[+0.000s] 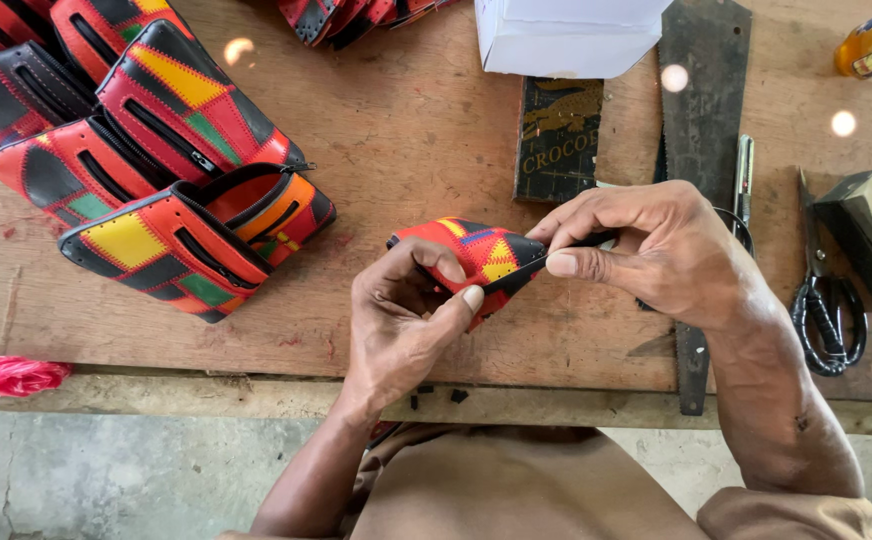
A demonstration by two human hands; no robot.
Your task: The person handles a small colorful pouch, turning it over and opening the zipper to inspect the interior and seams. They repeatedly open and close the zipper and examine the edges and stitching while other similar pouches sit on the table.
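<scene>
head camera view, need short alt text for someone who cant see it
Seen from above, a person's left hand and right hand together hold a small red, yellow and black patchwork pouch over a wooden workbench. A pile of matching zipped pouches lies to the left, with black-handled scissors to the right.

The pouch is a patchwork of red, yellow, blue and black. The pile of pouches shows red, orange, yellow, green and black panels with red stitching. The table is reddish-brown wood, the box white, the scissors black-handled.
</scene>
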